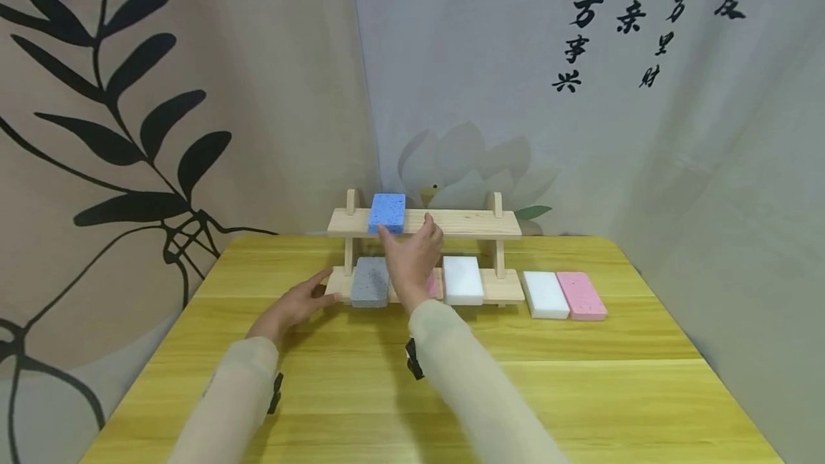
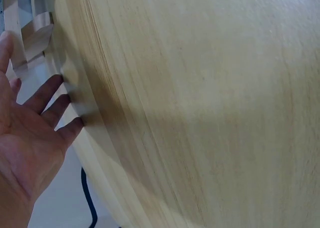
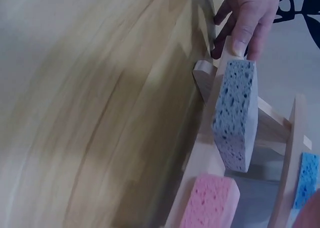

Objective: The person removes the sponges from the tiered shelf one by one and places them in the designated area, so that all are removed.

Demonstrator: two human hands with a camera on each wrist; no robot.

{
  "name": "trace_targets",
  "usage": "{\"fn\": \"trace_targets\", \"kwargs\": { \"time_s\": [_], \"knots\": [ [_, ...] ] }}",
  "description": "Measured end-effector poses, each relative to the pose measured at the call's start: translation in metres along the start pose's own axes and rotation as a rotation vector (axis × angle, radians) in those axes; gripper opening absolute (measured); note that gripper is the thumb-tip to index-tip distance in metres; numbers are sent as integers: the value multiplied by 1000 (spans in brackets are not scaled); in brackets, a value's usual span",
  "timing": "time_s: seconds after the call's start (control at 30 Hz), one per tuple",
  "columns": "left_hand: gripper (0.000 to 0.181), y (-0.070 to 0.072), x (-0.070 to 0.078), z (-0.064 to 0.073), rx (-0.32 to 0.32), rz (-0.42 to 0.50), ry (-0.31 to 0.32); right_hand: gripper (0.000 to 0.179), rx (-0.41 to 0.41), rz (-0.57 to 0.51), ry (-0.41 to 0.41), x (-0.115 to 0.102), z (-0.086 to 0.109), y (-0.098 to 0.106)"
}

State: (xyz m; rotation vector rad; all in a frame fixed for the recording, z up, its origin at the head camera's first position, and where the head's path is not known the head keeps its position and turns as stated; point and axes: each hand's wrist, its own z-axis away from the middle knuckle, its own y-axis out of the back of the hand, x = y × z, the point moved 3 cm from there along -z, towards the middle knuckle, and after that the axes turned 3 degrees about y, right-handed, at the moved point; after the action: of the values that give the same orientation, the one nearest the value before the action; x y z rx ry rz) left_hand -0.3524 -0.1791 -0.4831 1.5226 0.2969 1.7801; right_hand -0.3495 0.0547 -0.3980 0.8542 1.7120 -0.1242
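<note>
A two-tier wooden rack (image 1: 451, 223) stands at the back of the table. A blue sponge (image 1: 387, 212) lies on its upper board. My right hand (image 1: 412, 260) is in front of that board, thumb at the blue sponge's front edge, other fingers spread to its right. My left hand (image 1: 296, 308) rests at the lower board's left end, fingers extended; its thumb touches the board beside the grey sponge (image 3: 235, 112). On the lower board are the grey sponge, a pink sponge (image 3: 210, 203) mostly hidden by my right hand in the head view, and a white sponge (image 1: 462, 281).
Right of the rack, another white sponge (image 1: 545, 295) and another pink sponge (image 1: 581, 296) lie side by side on the wooden table (image 1: 361, 414). Printed cloth (image 1: 283, 92) hangs behind the table. Bands with dark buckles are around both wrists.
</note>
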Motion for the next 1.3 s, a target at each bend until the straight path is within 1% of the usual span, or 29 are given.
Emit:
{"fn": "trace_targets", "kwargs": {
  "time_s": [0.1,0.27,0.4,0.5,0.63,0.73,0.87,1.0,1.17,1.3],
  "knots": [
    [85,-1,-1,-1,3,16,7,101,29,46,-14,1,1,-7],
    [84,-1,-1,0,9,29,9,105,70,93,-47,1,4,-18],
    [85,-1,-3,1,10,23,20,108,71,107,-77,-1,6,-28],
    [86,0,-5,2,10,22,25,109,69,117,-84,-3,7,-34],
    [86,0,-7,0,7,22,15,109,65,173,-93,-3,7,-39],
    [85,0,-5,0,10,12,5,109,59,208,-114,-3,5,-40],
    [84,0,-2,1,7,14,-4,108,64,197,-142,-4,3,-42],
    [85,1,-4,2,14,5,7,107,60,201,-163,-5,1,-47],
    [85,1,-4,1,9,7,8,104,83,200,-158,-5,-4,-51],
    [86,-1,-4,-3,-4,6,9,99,76,220,-156,-4,-8,-52]
  ]
}}
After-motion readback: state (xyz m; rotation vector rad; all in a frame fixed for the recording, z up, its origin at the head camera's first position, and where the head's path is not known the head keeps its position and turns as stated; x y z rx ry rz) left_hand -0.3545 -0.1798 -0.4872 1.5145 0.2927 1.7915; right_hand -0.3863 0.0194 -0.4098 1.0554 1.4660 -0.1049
